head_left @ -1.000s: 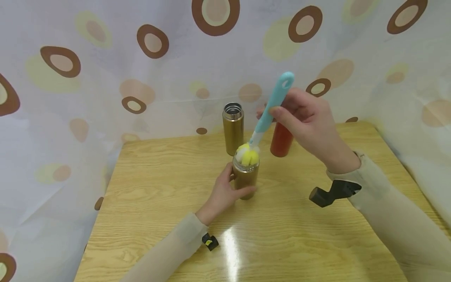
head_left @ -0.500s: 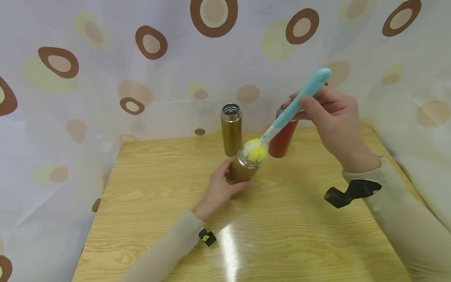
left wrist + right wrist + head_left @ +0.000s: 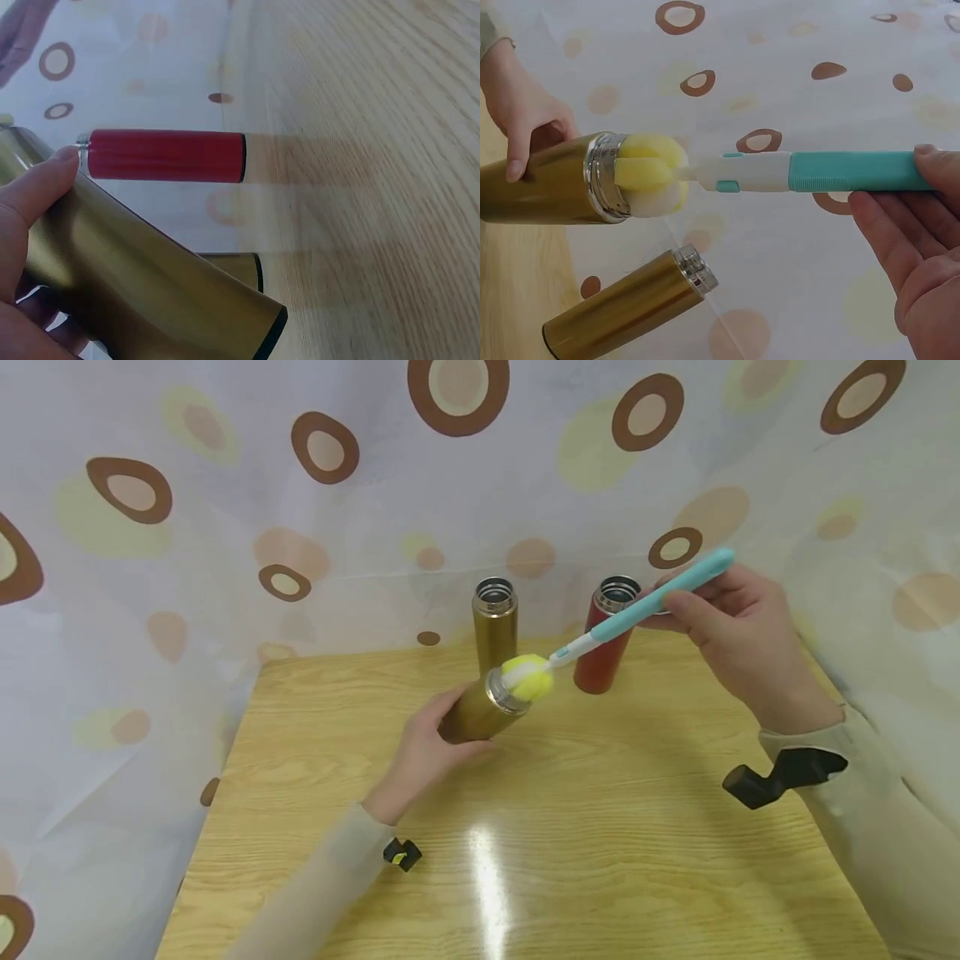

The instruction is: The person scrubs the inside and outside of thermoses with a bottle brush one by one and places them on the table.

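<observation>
Tipped further than before, the gold bottle (image 3: pixel 478 712) my left hand (image 3: pixel 422 756) grips has at its mouth the brush (image 3: pixel 618 622) my right hand (image 3: pixel 753 647) pinches, and partly hides a second bottle (image 3: pixel 497 637) near the red bottle (image 3: pixel 600 665).

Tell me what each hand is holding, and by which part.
The left hand grips the tilted gold bottle round its body, below the metal neck. The right hand pinches the sponge brush by its blue-green handle.

Head view looking forward and down from above, wrist views peering closer, all sharing tilted gold metallic cylindrical bottle (image 3: pixel 478 713).
</observation>
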The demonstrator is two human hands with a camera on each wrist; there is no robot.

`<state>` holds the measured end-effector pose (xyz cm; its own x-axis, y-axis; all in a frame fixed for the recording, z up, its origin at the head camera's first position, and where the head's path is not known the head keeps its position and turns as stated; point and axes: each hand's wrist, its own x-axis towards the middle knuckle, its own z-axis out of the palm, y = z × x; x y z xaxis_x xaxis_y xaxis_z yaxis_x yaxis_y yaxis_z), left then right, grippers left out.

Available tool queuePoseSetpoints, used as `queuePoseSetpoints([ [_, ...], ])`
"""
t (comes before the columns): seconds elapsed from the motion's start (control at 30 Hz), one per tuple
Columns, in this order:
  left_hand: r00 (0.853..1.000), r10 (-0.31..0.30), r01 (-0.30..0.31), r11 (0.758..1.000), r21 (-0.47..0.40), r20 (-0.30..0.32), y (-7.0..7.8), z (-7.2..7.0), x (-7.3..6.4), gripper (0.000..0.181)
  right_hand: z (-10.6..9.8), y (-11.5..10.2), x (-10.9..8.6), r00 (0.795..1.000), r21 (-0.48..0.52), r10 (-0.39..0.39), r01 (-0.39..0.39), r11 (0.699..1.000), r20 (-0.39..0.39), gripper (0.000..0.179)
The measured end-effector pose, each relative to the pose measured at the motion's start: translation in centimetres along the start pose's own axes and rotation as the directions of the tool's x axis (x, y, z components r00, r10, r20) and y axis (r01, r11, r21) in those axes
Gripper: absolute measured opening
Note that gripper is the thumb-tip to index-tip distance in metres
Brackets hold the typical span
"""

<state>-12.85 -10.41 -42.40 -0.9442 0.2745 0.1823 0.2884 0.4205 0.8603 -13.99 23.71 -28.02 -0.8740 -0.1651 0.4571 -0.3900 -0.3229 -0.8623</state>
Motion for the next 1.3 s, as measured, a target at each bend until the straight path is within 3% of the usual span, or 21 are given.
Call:
queuePoseSetpoints([
  [0.17,1.000,0.025,-0.025,1.000,0.019,0.000,-0.2,-0.5,-0.1,0.075,-0.3,0.9,-0.5,1.000,-0.008,0.008,-0.008,1.000,0.018,0.018],
  [0.4,1.000,-0.002,0.002,1.000,0.016,-0.010,-0.7,-0.4,-0.4,0.077,-0.4,1.9,-0.8,0.999,-0.002,-0.013,0.013,1.000,0.050,0.019],
  [0.83,1.000,-0.014,0.014,1.000,0.006,-0.008,-0.7,-0.1,-0.7,0.077,-0.1,2.1,-1.3,0.998,0.025,-0.038,0.037,0.999,0.041,0.019],
  [1.1,0.999,-0.039,0.039,0.999,-0.025,-0.010,-0.6,-0.1,-0.8,0.076,0.2,2.5,-1.6,0.999,-0.019,-0.039,0.039,0.999,-0.012,0.018],
  [1.3,0.999,-0.042,0.042,0.999,-0.022,-0.012,-0.7,0.0,-0.7,0.076,0.3,2.9,-1.8,0.999,-0.026,-0.039,0.039,0.999,-0.001,0.018],
])
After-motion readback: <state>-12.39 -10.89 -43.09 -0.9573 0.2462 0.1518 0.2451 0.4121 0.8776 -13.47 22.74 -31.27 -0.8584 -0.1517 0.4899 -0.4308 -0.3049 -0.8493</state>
